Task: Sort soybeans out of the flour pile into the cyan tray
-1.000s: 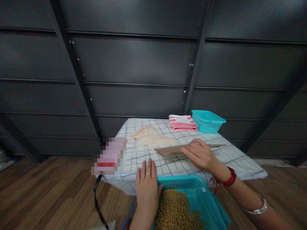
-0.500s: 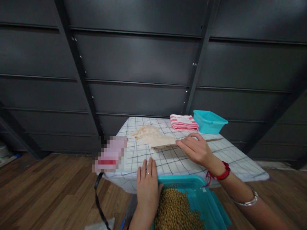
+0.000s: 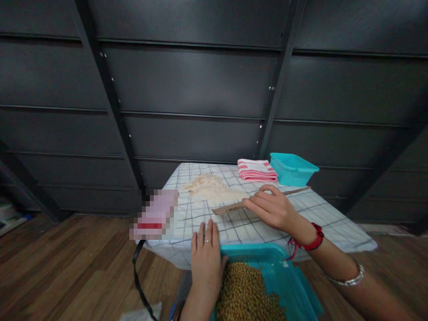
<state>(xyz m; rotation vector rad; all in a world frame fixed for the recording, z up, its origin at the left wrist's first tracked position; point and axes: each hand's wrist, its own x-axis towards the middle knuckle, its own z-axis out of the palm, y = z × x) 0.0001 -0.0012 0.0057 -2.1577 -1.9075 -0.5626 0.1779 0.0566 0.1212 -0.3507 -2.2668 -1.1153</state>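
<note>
My right hand [image 3: 269,207] is closed round a long, thin strip that looks like cardboard [image 3: 230,207], held low over the checked tablecloth [image 3: 187,223]. Its left end lies just in front of a spread heap of whitish grains [image 3: 214,189], browner at the far left; their kind is too small to tell. My left hand [image 3: 205,249] rests flat on the cloth's front edge with its fingers stretched out and nothing in it. Beside that hand, a teal tub [image 3: 287,276] holds many round, tan-green beans [image 3: 247,290].
A folded pink-and-white striped towel [image 3: 257,170] lies at the back right, next to a small turquoise basin [image 3: 294,169]. On the left edge sits a blurred-out pink object [image 3: 157,211], with a black strap [image 3: 137,272] hanging below it. A dark panelled wall [image 3: 194,133] stands behind the table.
The strip's left end has come slightly nearer to me, away from the grains, and the strip is tilted differently. My left hand has stayed in place.
</note>
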